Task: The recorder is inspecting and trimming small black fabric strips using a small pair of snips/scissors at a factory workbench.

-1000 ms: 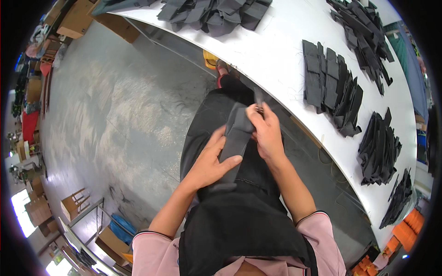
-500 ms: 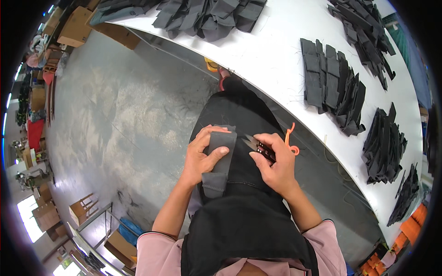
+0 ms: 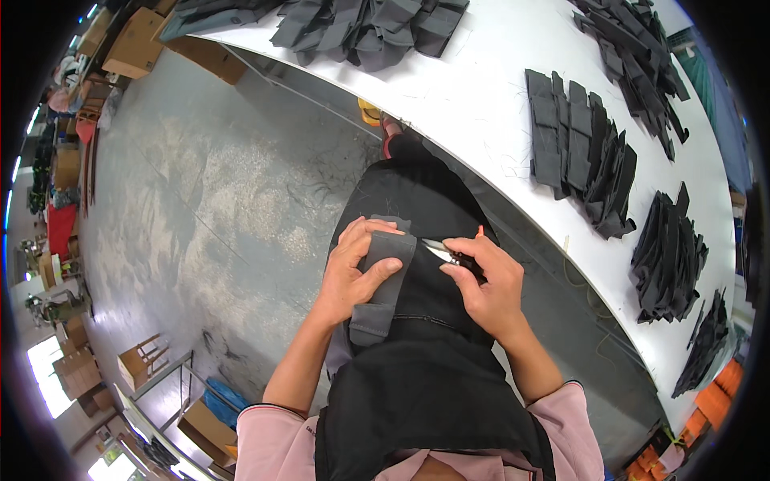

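Note:
A dark grey strip of sewn fabric (image 3: pixel 383 276) lies over my lap, its lower end folded and stitched. My left hand (image 3: pixel 353 268) grips it, thumb on top and fingers behind and over the upper edge. In my right hand (image 3: pixel 493 284) is a pair of thread snips (image 3: pixel 451 255), dark-handled with pale pointed blades. The blades look closed together, and their tips are just right of the fabric's upper corner. A bit of orange cord (image 3: pixel 480 230) shows behind my right hand. Beneath both hands spreads my black apron (image 3: pixel 425 385).
A white table (image 3: pixel 489 104) curves along the far and right side. On it lie a far heap of dark fabric strips (image 3: pixel 369 32), a nearer bundle (image 3: pixel 577 144) and another bundle (image 3: pixel 670 256). Cardboard boxes (image 3: pixel 135 44) and a metal rack (image 3: pixel 172 381) stand at the left.
The snips' blades have gone from spread to closed. My right hand has shifted slightly right, and most of the orange cord is now hidden. The fabric strip has tilted a little in my left hand.

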